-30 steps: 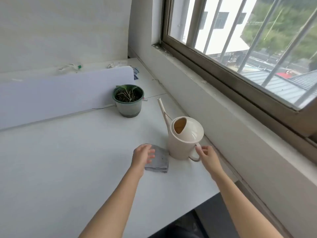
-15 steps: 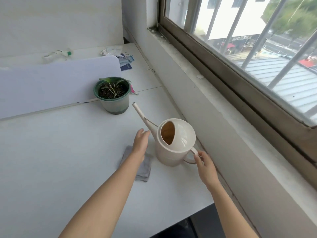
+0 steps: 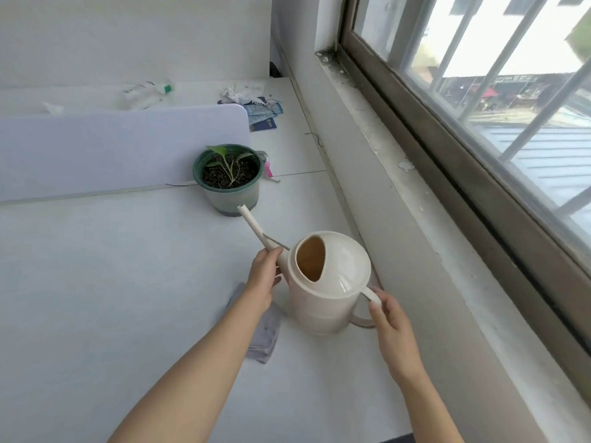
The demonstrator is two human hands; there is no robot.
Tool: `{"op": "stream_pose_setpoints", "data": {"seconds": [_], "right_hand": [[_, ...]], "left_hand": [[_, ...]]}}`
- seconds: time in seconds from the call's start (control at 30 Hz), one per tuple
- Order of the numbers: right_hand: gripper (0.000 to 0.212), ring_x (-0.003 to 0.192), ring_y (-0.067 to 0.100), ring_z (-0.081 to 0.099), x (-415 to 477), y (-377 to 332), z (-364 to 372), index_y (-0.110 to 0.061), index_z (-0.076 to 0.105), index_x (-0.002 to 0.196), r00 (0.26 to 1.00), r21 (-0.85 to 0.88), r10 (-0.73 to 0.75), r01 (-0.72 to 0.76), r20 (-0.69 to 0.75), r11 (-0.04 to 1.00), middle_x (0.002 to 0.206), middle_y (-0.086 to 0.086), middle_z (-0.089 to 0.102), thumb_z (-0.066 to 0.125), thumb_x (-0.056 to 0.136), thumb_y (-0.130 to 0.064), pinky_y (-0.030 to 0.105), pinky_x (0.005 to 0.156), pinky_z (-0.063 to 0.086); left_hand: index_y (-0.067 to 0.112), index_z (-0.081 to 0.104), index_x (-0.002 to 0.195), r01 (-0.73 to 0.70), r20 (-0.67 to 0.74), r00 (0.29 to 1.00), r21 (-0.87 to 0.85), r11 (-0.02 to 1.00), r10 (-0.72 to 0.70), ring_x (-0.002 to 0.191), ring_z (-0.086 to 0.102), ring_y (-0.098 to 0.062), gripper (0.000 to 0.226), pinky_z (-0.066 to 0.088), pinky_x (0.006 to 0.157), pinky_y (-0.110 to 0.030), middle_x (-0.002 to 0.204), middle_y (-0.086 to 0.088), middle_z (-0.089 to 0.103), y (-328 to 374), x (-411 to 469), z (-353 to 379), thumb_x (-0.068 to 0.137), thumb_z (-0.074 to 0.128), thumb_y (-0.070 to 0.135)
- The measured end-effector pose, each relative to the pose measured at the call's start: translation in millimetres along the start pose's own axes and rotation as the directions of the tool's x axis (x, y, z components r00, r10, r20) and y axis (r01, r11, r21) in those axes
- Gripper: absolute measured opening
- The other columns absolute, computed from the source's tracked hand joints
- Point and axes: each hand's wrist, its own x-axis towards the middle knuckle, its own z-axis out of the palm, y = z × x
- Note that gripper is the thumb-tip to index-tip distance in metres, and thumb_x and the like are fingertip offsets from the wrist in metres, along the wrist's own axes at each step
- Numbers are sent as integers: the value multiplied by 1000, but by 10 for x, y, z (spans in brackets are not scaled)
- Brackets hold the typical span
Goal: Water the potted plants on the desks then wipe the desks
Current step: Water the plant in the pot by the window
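We hold the cream watering can with both hands over the white table. Our left hand wraps round the base of the spout, fingers curled on it where it joins the can's body. Our right hand is at the other side of the can, fingers bent round the top of the loop handle, clamped on it. The can sits upright with its top opening facing us. We cannot tell whether its base rests on the table or hangs just above it.

The spout slants up and away from the can toward the potted plant, a green-rimmed pot of dark soil with a small leafy sprout. The spout's tip lies in front of the pot's lower wall in our view. The pot stands beyond the can, near it but apart.

A grey cloth lies crumpled on the table just left of the can, partly under our left forearm.

Behind the pot, further from the can, a pale divider panel runs across the table. Past it lie a plastic bottle and some loose papers. To the right of the can rises the wall with a worn window sill.
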Motion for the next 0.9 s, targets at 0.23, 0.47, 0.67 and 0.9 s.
{"op": "stream_pose_setpoints", "data": {"seconds": [0.23, 0.47, 0.67, 0.9], "right_hand": [[23, 83, -22, 54, 71, -699, 200, -21, 59, 102, 977, 53, -212, 213, -27, 975, 91, -29, 67, 44, 92, -7, -2, 66, 39], [22, 100, -30, 44, 152, -935, 561, -28, 59, 93, 972, -37, -232, 230, -29, 972, 108, -17, 62, 47, 90, -10, -7, 77, 34], [20, 103, -28, 45, 200, -1051, 676, -10, 62, 105, 971, -93, -230, 224, -70, 970, 120, 2, 60, 49, 90, -12, -5, 65, 40], [31, 108, -31, 36, 167, -1267, 654, -62, 58, 78, 936, -245, -323, 284, -136, 927, 94, -51, 55, 46, 77, -34, -10, 78, 30]], "left_hand": [[15, 57, 104, -212, 83, 973, -49, 976, 215, 87, 56, -13, 37, 40, 86, -35, 92, 4, 62, 383, -182, -169, 80, 47, 42], [16, 56, 111, -207, 95, 971, -116, 972, 218, 89, 50, -14, 52, 41, 84, -30, 95, 2, 55, 632, -85, -372, 73, 41, 48], [24, 56, 97, -117, 159, 976, -183, 976, 147, 76, 54, -4, 38, 40, 63, -20, 83, 12, 61, 708, 21, -412, 71, 41, 46], [27, 57, 100, -22, 261, 962, -213, 977, 78, 90, 55, -8, 40, 43, 75, -26, 95, 9, 63, 765, 57, -285, 69, 42, 46]]}}
